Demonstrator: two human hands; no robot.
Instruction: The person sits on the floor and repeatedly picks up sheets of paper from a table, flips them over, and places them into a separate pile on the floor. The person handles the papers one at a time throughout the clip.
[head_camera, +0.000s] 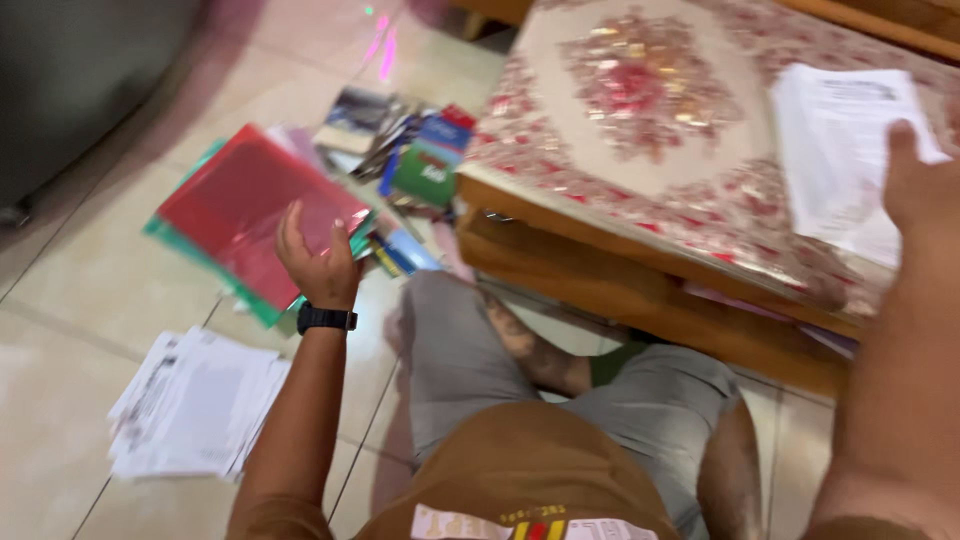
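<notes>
My left hand (318, 262), with a black watch on the wrist, grips the near edge of a stack of plastic folders (245, 205) lying on the tiled floor; a red folder is on top and green ones show beneath. My right hand (918, 185) rests on a sheaf of white printed papers (835, 150), thumb on top, on a low wooden table (640, 290) covered by a floral cloth (640, 110). I sit on the floor with my knees bent in front of the table.
A loose pile of white printed sheets (195, 405) lies on the floor at the left. Booklets and small cards (410, 150) are scattered beyond the folders. A dark cabinet (70, 80) stands at the upper left. More paper edges poke from under the table (760, 305).
</notes>
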